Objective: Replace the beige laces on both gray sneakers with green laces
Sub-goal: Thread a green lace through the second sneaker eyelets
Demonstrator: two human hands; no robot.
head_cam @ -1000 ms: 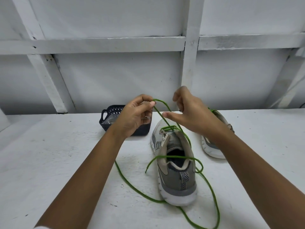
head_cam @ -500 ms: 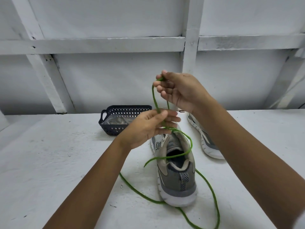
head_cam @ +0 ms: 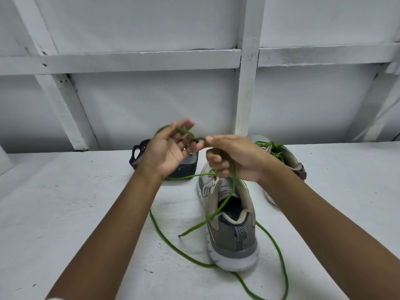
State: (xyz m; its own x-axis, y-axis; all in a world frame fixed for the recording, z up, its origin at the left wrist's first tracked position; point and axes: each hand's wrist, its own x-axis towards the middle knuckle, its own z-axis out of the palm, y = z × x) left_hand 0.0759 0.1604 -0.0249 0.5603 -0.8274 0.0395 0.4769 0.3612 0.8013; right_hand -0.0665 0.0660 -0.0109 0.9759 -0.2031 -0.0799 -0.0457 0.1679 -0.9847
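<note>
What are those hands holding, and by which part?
Both hold the green lace of the nearer sneaker, on its loose stretch above the shoe: the right hand pinches it, the left hand has it looped over its fingers.

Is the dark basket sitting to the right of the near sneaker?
No, the dark basket sits to the left of the near sneaker, partly behind the left hand.

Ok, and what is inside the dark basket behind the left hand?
The left hand covers most of the dark basket; only its handle end and lower wall show. Its contents are hidden, so I cannot tell what it holds.
</note>
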